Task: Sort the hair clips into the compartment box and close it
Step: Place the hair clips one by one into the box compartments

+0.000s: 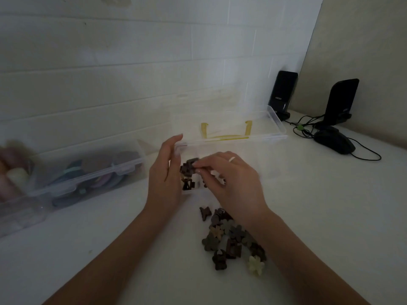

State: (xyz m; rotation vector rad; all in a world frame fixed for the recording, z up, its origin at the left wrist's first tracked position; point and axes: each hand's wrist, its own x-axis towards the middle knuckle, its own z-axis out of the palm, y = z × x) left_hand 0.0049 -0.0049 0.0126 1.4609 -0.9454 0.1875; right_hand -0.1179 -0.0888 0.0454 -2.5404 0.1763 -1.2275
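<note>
Two black speakers stand at the far right against the wall, with a black mouse and its tangled cable just in front of them, well apart from the work. At the left sits a second clear storage box, latched shut and filled with coloured items too blurred to name.

Between the hands lies the clear compartment box, its lid thrown back towards the wall with a yellow handle showing through it. Its near-left compartment holds several dark brown hair clips; the compartments to the right look pale, and I cannot tell what they hold.

The left hand rests on edge against the box's left end, fingers extended and together, gripping nothing. The right hand, with a ring on one finger, hovers over the box with its fingertips pinched on a dark clip above that left compartment. Its forearm crosses over part of the loose pile of clips on the white table, brown, grey and one cream, lying just in front of the box.
</note>
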